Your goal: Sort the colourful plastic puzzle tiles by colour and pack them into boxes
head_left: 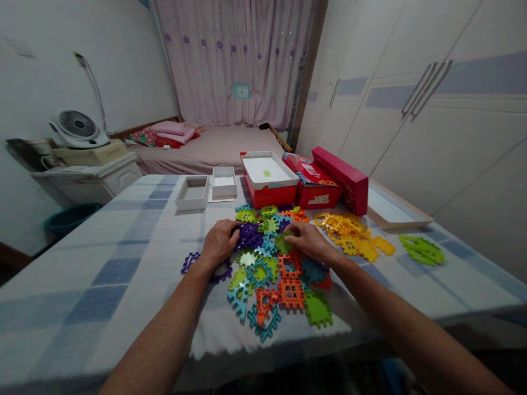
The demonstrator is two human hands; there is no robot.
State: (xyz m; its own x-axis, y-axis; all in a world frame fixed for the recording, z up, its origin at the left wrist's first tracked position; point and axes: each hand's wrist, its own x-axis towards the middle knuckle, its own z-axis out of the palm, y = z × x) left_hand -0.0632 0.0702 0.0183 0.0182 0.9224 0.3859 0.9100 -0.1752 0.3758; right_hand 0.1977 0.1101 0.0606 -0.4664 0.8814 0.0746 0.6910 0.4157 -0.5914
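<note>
My left hand (pixel 221 241) is closed at the left side of a heap of flat plastic interlocking pieces, its thumb and fingers at the edge of the purple pieces (pixel 250 237). My right hand (pixel 310 241) pinches a green interlocking piece (pixel 283 243) over the heap's right part. Nearer to me lie an orange window piece (pixel 291 292), a teal frame piece (pixel 259 272) and a solid green piece (pixel 318 308). More purple frame pieces (pixel 189 262) lie beside and partly behind my left wrist. The fingertips of both hands are partly hidden among the pieces.
Yellow pieces (pixel 349 233) are piled right of my right hand, with light green pieces (pixel 422 249) beyond. Behind the heap stand two small white boxes (pixel 191 193), a red box with a white tray (pixel 269 192), another red box (pixel 317 192) and a long pink-red box (pixel 343 178).
</note>
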